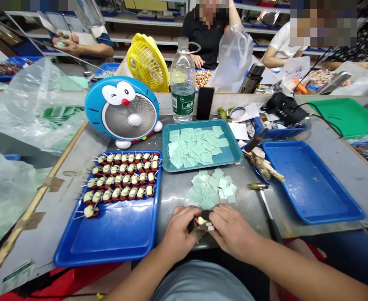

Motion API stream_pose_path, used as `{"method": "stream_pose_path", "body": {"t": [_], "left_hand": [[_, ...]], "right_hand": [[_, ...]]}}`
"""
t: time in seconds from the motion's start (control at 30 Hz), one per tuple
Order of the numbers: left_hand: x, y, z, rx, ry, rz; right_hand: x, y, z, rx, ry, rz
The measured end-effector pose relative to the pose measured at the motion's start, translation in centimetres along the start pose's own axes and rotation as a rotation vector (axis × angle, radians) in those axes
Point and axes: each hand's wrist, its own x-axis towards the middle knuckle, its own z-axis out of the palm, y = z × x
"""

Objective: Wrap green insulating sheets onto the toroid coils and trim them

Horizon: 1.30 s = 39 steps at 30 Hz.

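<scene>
Near the table's front edge, my left hand (178,233) and my right hand (234,229) meet, with fingers closed on a small red-brown coil (200,220) with a pale cream part. Dark coverings show at some fingertips, and fingers hide much of the piece. Just beyond my hands lies a loose pile of pale green square sheets (210,188). More such squares (196,144) fill a teal tray (168,168) behind it. On my left, a blue tray (108,240) bears rows of similar coils (118,182) with cream tops and wire leads.
A hammer (267,207) lies right of my hands, beside another blue tray (315,184). Behind stand a blue cartoon-faced fan (125,108), a water bottle (183,98) and a phone (205,103). Tape and tools clutter the back right. Several people sit across the partition.
</scene>
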Motion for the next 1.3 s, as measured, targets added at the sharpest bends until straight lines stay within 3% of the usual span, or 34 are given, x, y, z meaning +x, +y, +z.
{"method": "stream_pose_path", "body": {"t": [0.27, 0.47, 0.6, 0.73, 0.97, 1.3], "left_hand": [[-0.3, -0.3, -0.2, 0.009, -0.014, -0.012], [-0.2, 0.0, -0.7, 0.019, -0.049, -0.071], [-0.2, 0.2, -0.9, 0.030, -0.073, -0.085], [-0.4, 0.0, -0.7, 0.013, -0.054, -0.130], [-0.6, 0.0, -0.9, -0.019, -0.074, -0.234], [-0.3, 0.1, -0.9, -0.007, -0.075, -0.196]], "right_hand": [[-0.9, 0.4, -0.3, 0.117, 0.008, 0.106], [-4.3, 0.8, -0.6, 0.560, 0.142, 0.691], [-5.5, 0.4, -0.5, 0.713, 0.183, 0.856], [-6.1, 0.0, -0.2, 0.674, 0.227, 0.881], [-6.5, 0.6, 0.3, 0.609, 0.146, 0.801], [-5.3, -0.1, 0.8, 0.609, 0.124, 0.740]]}}
